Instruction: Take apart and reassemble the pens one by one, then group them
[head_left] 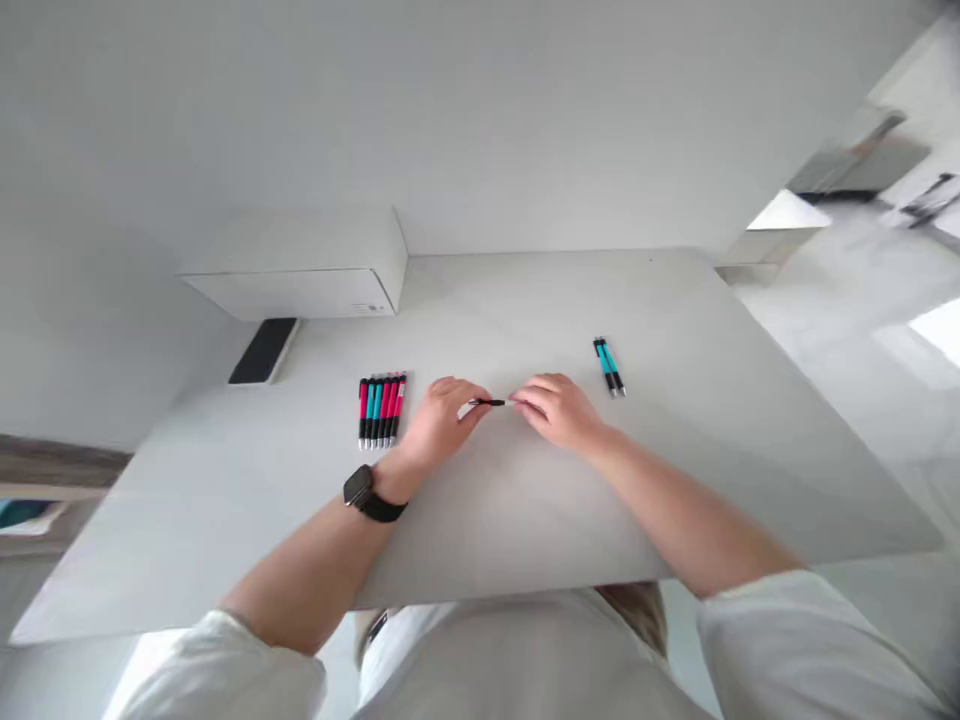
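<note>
Held level over the tabletop (517, 520), a slim black-and-white piece (492, 402)! Its dark end is pinched by the left hand (444, 418), its pale end by the right hand (561, 408); leftward, a row of pens (382, 412) is laid out.

Shirt (540, 655): whitish, plain across the front, softly creased
Left sleeve (225, 665): same whitish cloth, short and loose, with folds along it
Right sleeve (802, 635): matching the other, short, wide at its opening
Forearms (690, 510): bare below the cloth
Watch (358, 486): dark face, rectangular with rounded corners, worn on the left wrist (395, 470)
Strap (384, 509): black, broad, plain
Left hand (442, 425): bare
Right hand (561, 412): bare
</note>
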